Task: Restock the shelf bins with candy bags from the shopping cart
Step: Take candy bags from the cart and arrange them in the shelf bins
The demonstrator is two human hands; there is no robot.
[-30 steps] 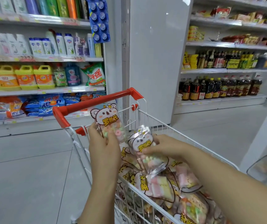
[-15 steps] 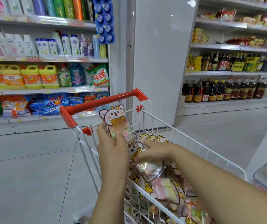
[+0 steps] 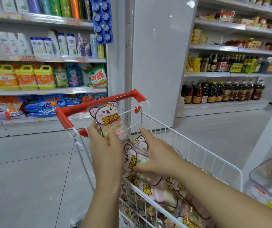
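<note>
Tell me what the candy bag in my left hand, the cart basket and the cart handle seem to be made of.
Candy bag: thin glossy plastic film, clear in part; candy rings show through.
Cart basket: thin rigid wire grid, probably metal with a white coating.
Cart handle: smooth red bar with moulded corner pieces, likely plastic.

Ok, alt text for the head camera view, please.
The left hand holds up a clear koala-print candy bag while the right hand grips a second koala-print bag above a white wire shopping cart piled with more; stocked store shelves stand behind.
</note>
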